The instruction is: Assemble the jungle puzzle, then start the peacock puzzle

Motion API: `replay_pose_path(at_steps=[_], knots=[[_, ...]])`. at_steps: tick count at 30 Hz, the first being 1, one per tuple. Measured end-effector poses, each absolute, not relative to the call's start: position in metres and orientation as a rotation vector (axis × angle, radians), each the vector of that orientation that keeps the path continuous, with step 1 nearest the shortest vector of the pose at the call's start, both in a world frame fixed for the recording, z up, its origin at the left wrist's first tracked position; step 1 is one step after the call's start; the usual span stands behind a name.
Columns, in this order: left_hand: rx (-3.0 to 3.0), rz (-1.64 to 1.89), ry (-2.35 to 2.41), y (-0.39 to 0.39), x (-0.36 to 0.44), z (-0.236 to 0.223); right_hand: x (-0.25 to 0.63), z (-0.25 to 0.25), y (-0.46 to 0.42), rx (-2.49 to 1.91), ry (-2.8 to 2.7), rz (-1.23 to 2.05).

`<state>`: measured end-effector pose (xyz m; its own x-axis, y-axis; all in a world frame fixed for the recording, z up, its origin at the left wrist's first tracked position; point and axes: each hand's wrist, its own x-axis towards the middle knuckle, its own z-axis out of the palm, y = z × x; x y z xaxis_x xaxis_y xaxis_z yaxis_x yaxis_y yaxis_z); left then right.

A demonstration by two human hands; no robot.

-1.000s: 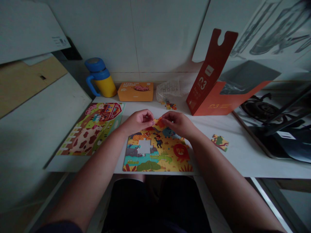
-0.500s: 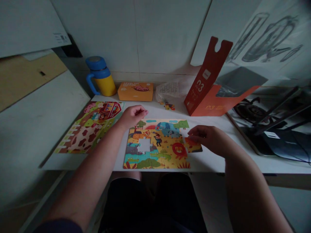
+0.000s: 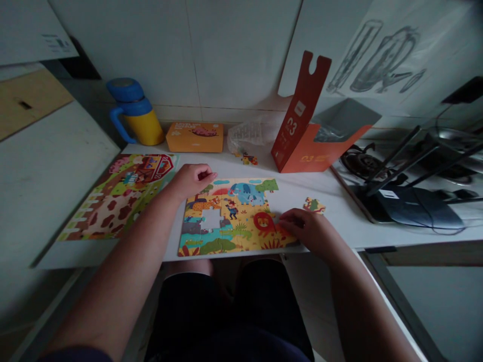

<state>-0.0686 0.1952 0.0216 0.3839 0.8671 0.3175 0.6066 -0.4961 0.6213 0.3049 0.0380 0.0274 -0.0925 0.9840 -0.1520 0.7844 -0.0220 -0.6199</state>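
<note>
A colourful animal jigsaw (image 3: 230,216) lies on the white table (image 3: 339,221) in front of me, with one piece-shaped gap (image 3: 210,219) left of its middle. My left hand (image 3: 192,178) rests loosely curled at the jigsaw's upper left corner, and I see nothing in it. My right hand (image 3: 305,231) is at the lower right corner, its fingers closed and pressed on the corner puzzle piece (image 3: 284,237) beside the lion. A loose piece (image 3: 314,204) lies on the table just beyond that hand.
A finished farm jigsaw (image 3: 121,193) lies to the left. At the back stand a blue and yellow mug (image 3: 134,113), an orange box (image 3: 195,137), a plastic bag (image 3: 251,133) with a small piece (image 3: 249,160) near it, and red card packaging (image 3: 302,120). A gas stove (image 3: 407,186) is at the right.
Both hands were together at the jigsaw's top edge. My right hand then moved to the right side, took a piece and brought it to the lower right corner. My left hand stayed near the top left.
</note>
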Motion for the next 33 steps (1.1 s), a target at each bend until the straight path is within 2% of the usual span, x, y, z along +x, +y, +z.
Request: replay_pose_path(at_steps=[6,12,19,33], knots=[[2.265,0.863,1.301,0.197,-0.07,0.021,0.301,0.023,0.032,-1.816,-2.002,0.493],[2.289,0.86,1.273,0.198,-0.071,0.02,0.304,0.019,0.013,-1.819,-1.922,0.304],[2.315,0.841,1.275,0.199,-0.07,0.018,0.29,0.019,-0.013,-1.691,-2.039,0.346],[2.329,0.797,1.287,0.203,-0.073,0.014,0.267,0.016,-0.019,-1.745,-2.105,0.265]])
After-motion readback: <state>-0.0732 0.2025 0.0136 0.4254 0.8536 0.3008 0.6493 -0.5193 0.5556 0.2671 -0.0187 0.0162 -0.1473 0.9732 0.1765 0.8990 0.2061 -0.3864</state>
